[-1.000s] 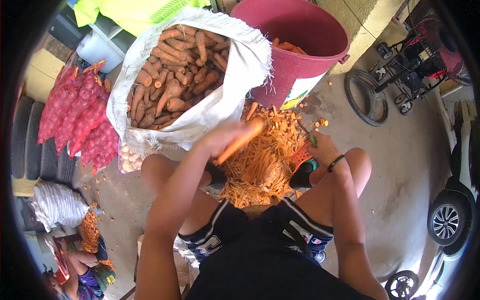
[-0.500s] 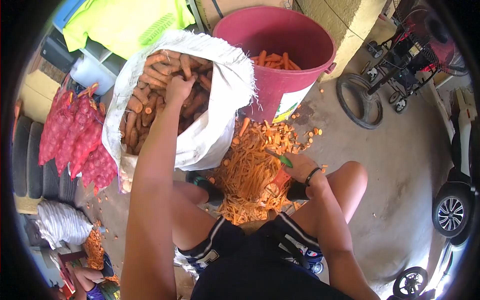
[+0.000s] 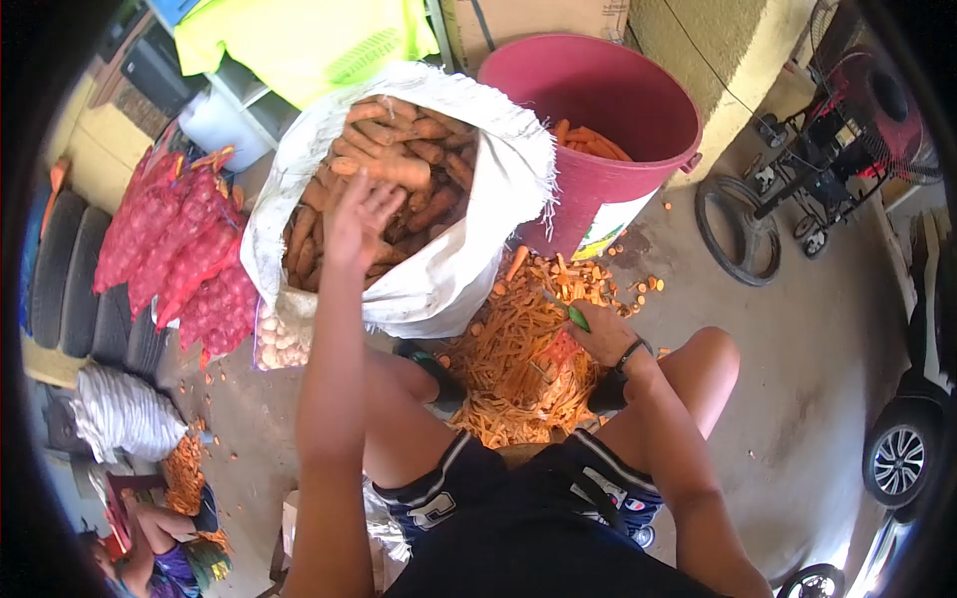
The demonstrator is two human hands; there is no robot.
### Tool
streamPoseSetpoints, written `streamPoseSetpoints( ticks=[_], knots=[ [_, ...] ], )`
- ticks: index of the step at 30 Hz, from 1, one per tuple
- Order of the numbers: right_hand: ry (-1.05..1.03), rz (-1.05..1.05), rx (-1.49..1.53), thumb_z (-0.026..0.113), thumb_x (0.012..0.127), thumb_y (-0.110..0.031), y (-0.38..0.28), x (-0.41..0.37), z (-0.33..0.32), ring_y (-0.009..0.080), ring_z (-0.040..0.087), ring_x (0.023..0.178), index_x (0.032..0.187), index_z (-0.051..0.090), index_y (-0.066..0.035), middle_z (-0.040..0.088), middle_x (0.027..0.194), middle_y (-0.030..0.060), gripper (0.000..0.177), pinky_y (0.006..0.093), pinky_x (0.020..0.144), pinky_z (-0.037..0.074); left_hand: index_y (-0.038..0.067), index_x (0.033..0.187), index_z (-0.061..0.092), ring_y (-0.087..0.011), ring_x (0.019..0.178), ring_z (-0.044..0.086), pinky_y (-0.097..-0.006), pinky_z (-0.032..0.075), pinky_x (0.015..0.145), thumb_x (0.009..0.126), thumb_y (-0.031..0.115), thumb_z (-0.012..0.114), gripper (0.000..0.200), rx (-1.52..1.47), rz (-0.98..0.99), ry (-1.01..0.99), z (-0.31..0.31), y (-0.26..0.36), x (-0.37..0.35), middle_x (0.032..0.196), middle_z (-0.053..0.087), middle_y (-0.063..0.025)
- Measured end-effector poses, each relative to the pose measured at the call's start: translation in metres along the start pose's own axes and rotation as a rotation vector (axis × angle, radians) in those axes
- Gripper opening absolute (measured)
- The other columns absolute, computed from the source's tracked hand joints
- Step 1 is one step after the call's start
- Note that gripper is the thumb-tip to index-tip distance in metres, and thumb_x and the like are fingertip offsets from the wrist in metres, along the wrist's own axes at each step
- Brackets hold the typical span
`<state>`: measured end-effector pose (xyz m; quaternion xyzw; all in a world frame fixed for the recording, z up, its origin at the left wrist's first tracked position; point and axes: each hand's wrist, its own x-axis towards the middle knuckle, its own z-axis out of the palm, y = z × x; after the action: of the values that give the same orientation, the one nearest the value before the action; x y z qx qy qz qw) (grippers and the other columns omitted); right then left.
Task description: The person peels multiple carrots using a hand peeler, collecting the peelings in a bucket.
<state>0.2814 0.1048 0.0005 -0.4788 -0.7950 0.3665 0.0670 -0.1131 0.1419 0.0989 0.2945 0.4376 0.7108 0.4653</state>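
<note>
My left hand [image 3: 361, 221] is over the mouth of a white woven sack [image 3: 454, 264] full of unpeeled carrots [image 3: 374, 130]. Its fingers are spread, and one carrot [image 3: 384, 171] lies crosswise at the fingertips; I see no fingers wrapped round it. My right hand [image 3: 601, 337] is closed on a green-handled knife [image 3: 578, 318], its blade pointing up and left, and on a red peeler [image 3: 560, 354] below it. Under the right hand spreads a heap of carrot peelings [image 3: 508, 349] with cut carrot ends, on the floor between my feet.
A dark red tub [image 3: 598, 85] holding peeled carrots [image 3: 593, 142] stands behind the heap. Red net bags of onions [image 3: 174, 234] and tyres [image 3: 60, 264] are at left. A wheeled frame and loose tyre [image 3: 738, 234] lie right. Another person [image 3: 150, 538] sits at lower left.
My left hand has drawn back towards me from deep in the sack, and its fingers have spread. A carrot now lies crosswise at them. The view has shifted; my right hand keeps its tools.
</note>
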Motion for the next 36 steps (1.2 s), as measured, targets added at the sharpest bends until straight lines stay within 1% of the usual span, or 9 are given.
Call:
streamPoseSetpoints(
  ticks=[3, 5, 9, 20, 24, 28, 31, 32, 36],
  knots=[
    [0.124, -0.078, -0.089, 0.061, 0.091, -0.025, -0.025, -0.002, -0.011, 0.0415, 0.065, 0.093, 0.115, 0.06, -0.006, 0.067, 0.098, 0.0234, 0.031, 0.0498, 0.079, 0.052, -0.001, 0.114, 0.058, -0.0191, 0.089, 0.064, -0.0392, 0.055, 0.084, 0.098, 0.021, 0.063, 0.028, -0.173, -0.178, -0.136, 0.012, -0.016, -0.057, 0.098, 0.064, -0.012],
    [0.135, -0.158, -0.08, 0.061, 0.089, -0.022, -0.04, 0.001, -0.02, 0.0414, 0.066, 0.092, 0.114, 0.062, -0.006, 0.067, 0.098, 0.0234, 0.03, 0.0496, 0.078, 0.052, -0.003, 0.119, 0.058, -0.0156, 0.076, 0.062, -0.0289, 0.054, 0.068, 0.1, 0.019, 0.06, 0.029, 0.105, -0.09, -0.19, 0.027, -0.038, -0.108, 0.094, 0.064, -0.0091],
    [0.225, -0.252, -0.028, 0.064, 0.087, -0.019, -0.057, 0.002, -0.009, 0.0409, 0.066, 0.09, 0.106, 0.065, -0.005, 0.067, 0.093, 0.0231, 0.024, 0.0489, 0.078, 0.053, 0.0, 0.122, 0.062, -0.0076, 0.072, 0.057, -0.0237, 0.049, 0.066, 0.098, 0.02, 0.065, 0.031, 0.305, -0.245, -0.211, 0.035, -0.085, -0.172, 0.088, 0.063, -0.0016],
    [0.134, -0.148, -0.059, 0.07, 0.083, -0.021, -0.04, 0.013, 0.046, 0.0402, 0.066, 0.091, 0.099, 0.066, -0.002, 0.067, 0.091, 0.0225, 0.025, 0.0492, 0.079, 0.054, 0.001, 0.113, 0.068, -0.0038, 0.071, 0.052, -0.0204, 0.042, 0.064, 0.097, 0.023, 0.069, 0.027, 0.571, -0.154, -0.338, 0.027, -0.121, -0.187, 0.075, 0.058, 0.0045],
    [-0.118, -0.053, -0.151, 0.076, 0.079, -0.031, 0.0, 0.021, 0.042, 0.0392, 0.068, 0.093, 0.104, 0.065, 0.0, 0.069, 0.096, 0.0226, 0.041, 0.047, 0.081, 0.054, 0.002, 0.126, 0.061, -0.0059, 0.073, 0.055, -0.0232, 0.047, 0.064, 0.1, 0.023, 0.064, 0.034, 0.303, -0.379, -0.31, 0.032, -0.112, -0.182, 0.083, 0.058, 0.0027],
    [-0.017, -0.145, 0.133, 0.089, 0.07, -0.035, -0.024, 0.008, 0.017, 0.0349, 0.067, 0.094, 0.111, 0.062, -0.001, 0.067, 0.1, 0.0202, 0.06, 0.0414, 0.083, 0.052, 0.002, 0.143, 0.046, -0.0105, 0.081, 0.061, -0.0275, 0.053, 0.069, 0.104, 0.021, 0.054, 0.044, 0.053, -0.481, -0.182, 0.017, -0.127, -0.181, 0.103, 0.062, -0.004],
    [0.184, -0.349, 0.278, 0.091, 0.069, -0.026, -0.037, 0.001, 0.026, 0.0337, 0.067, 0.093, 0.111, 0.062, -0.002, 0.066, 0.102, 0.0182, 0.056, 0.039, 0.082, 0.053, 0.002, 0.148, 0.04, -0.0166, 0.098, 0.065, -0.0325, 0.057, 0.08, 0.107, 0.019, 0.048, 0.046, -0.112, -0.515, -0.123, 0.021, -0.142, -0.18, 0.123, 0.062, -0.0098],
    [0.259, -0.428, 0.3, 0.093, 0.067, -0.028, -0.041, 0.0, 0.03, 0.0253, 0.065, 0.083, 0.105, 0.062, -0.003, 0.064, 0.091, 0.0107, 0.055, 0.0363, 0.075, 0.052, 0.003, 0.149, 0.039, -0.0187, 0.104, 0.066, -0.0343, 0.058, 0.085, 0.107, 0.019, 0.046, 0.045, -0.165, -0.521, -0.089, 0.023, -0.148, -0.181, 0.129, 0.06, -0.0113],
    [0.319, -0.511, 0.165, 0.091, 0.067, -0.024, -0.046, -0.003, 0.031, 0.029, 0.067, 0.085, 0.108, 0.064, -0.005, 0.063, 0.09, 0.0113, 0.053, 0.0388, 0.073, 0.054, 0.003, 0.15, 0.038, -0.0208, 0.117, 0.063, -0.0364, 0.055, 0.096, 0.107, 0.017, 0.045, 0.045, -0.101, -0.608, -0.187, 0.028, -0.145, -0.188, 0.14, 0.055, -0.0137]
  ],
)
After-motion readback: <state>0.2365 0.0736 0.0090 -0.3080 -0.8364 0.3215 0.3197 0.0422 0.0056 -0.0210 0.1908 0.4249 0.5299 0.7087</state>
